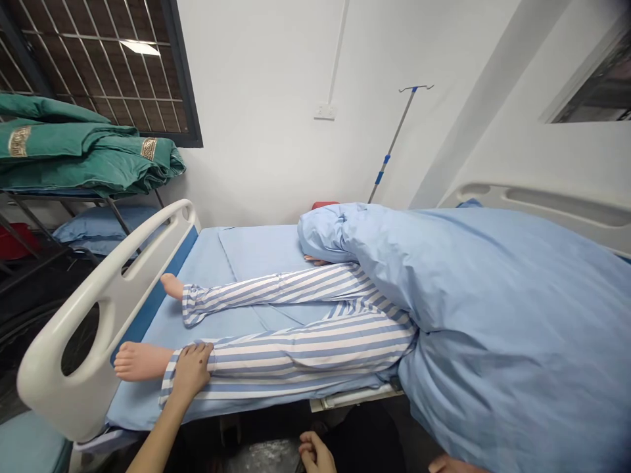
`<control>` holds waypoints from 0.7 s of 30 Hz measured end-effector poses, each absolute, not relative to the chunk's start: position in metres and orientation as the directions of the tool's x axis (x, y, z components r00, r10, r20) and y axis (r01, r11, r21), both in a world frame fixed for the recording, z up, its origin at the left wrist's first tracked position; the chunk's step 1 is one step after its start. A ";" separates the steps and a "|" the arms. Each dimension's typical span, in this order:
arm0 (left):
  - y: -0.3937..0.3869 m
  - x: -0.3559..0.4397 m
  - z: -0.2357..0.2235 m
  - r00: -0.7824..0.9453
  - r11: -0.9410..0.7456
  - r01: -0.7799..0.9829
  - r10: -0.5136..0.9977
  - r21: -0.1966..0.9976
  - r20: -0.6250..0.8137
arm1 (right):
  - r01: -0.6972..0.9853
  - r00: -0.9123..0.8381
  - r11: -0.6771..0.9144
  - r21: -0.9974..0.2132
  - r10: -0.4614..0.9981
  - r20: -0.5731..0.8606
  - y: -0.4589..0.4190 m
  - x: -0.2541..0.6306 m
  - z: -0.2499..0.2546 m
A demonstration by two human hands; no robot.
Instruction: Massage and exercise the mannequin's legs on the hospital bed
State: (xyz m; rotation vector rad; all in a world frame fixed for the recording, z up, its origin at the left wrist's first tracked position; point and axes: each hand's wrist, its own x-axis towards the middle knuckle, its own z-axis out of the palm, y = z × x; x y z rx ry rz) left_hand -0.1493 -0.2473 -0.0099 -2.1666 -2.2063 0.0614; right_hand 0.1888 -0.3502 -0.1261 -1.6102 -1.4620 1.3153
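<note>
A manikin in blue-and-white striped trousers [315, 348] lies on its back on the bed, with its bare feet to the left. My left hand [194, 368] is wrapped over the nearer lower leg, just above the ankle, on the trouser cuff. The nearer foot [140, 361] points up beside it. Low in the view, my right hand [318, 453] is apart from the bed with its fingers curled in; I see nothing in them. A light blue quilt [483, 295] is folded back over the manikin's upper body. Part of a hand [456, 464] shows at the bottom edge; whose it is, I cannot tell.
The white footboard [93, 315] rises at the left end of the bed. Behind the bed stands an IV pole [394, 141]. Green folded bedding [89, 154] is piled on a rack at the left. Clear plastic [266, 456] lies below the bed's near edge.
</note>
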 end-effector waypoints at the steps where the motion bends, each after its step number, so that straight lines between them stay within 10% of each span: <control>1: -0.247 -0.149 -0.010 -0.022 0.022 0.998 1.000 -0.063 0.006 | 0.303 -0.075 -0.219 -0.927 0.965 -0.252 -0.344 0.183 -0.124; 11: -0.251 -0.150 -0.008 -0.020 0.021 0.998 1.000 -0.066 0.009 | -0.284 -0.008 -0.454 -0.845 0.882 -0.471 -0.280 0.131 -0.074; 21: -0.258 -0.147 0.026 0.017 -0.018 0.993 1.000 -0.120 -0.006 | -0.447 -0.282 -0.590 -0.672 0.806 -0.520 -0.274 0.149 -0.045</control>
